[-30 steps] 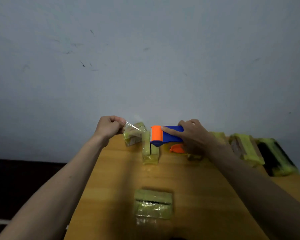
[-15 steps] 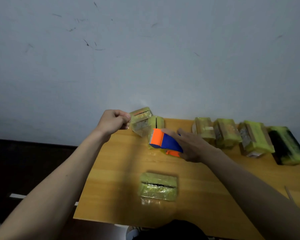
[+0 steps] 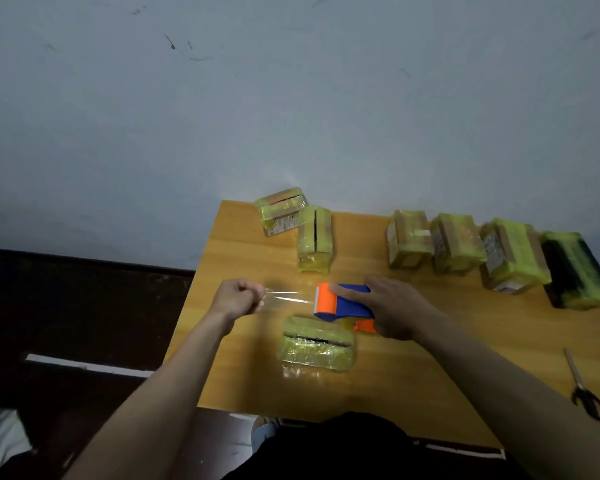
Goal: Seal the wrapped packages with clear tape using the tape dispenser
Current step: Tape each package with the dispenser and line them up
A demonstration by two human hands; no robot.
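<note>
Scissors (image 3: 584, 389) lie at the near right of the tabletop (image 3: 430, 368); one wrapped package (image 3: 316, 344) sits near centre. Just beyond it, left hand (image 3: 238, 299) is a closed fist pinching the end of a clear tape strip (image 3: 286, 297), stretched to the tape dispenser (image 3: 342, 304), which right hand (image 3: 395, 311) grips, fingers curled over it. Far edge: two packages (image 3: 314, 239) left, four more (image 3: 458, 242) in a row at right.
</note>
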